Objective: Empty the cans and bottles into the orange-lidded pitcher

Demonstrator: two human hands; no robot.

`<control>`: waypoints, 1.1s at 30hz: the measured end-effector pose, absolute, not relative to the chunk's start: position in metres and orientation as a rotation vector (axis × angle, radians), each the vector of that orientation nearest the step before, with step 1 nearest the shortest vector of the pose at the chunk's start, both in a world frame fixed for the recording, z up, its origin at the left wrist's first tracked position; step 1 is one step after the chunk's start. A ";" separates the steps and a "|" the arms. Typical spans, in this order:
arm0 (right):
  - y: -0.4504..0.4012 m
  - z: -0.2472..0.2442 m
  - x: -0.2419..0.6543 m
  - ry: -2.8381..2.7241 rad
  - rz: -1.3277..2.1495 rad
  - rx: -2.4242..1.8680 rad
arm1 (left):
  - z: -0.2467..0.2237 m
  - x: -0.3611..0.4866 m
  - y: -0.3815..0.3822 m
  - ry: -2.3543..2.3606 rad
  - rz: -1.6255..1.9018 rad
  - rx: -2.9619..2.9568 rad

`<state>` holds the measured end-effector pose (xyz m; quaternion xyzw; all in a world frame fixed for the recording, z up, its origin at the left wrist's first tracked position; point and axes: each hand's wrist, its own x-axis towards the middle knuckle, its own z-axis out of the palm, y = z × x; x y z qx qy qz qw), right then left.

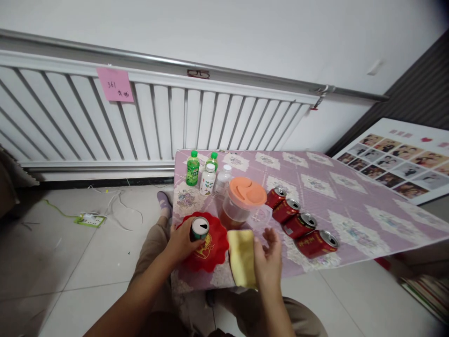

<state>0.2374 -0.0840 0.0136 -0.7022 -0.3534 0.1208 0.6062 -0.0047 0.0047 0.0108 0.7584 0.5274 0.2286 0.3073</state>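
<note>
My left hand (183, 242) is wrapped round a can (200, 228) with a silver top and a dark green side. The can's mouth is open, and it is held upright over a red scalloped plate (219, 243) with a gold design. My right hand (269, 257) has its thumb and fingers apart, at the right edge of a folded yellow cloth (242, 257). The cloth lies at the front of the table, right of the plate. Behind it stands a clear pitcher (235, 213) with an orange lid and brown liquid inside.
Several red cans (304, 224) lie tilted in a row on the right. Green bottles (192, 168) and white-capped bottles (208, 179) stand at the back left. A floral cloth covers the table (298, 182). A radiator (161, 117) runs behind; a photo board (396, 159) leans at right.
</note>
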 end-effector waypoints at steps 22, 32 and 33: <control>0.013 0.076 0.264 -0.604 0.481 -1.295 | 0.005 -0.008 0.005 1.318 0.722 1.969; 0.004 0.133 0.282 -0.688 0.477 -1.313 | 0.005 -0.010 0.004 1.314 0.753 1.961; 0.000 0.141 0.284 -0.698 0.485 -1.323 | 0.004 -0.010 0.004 1.311 0.757 1.965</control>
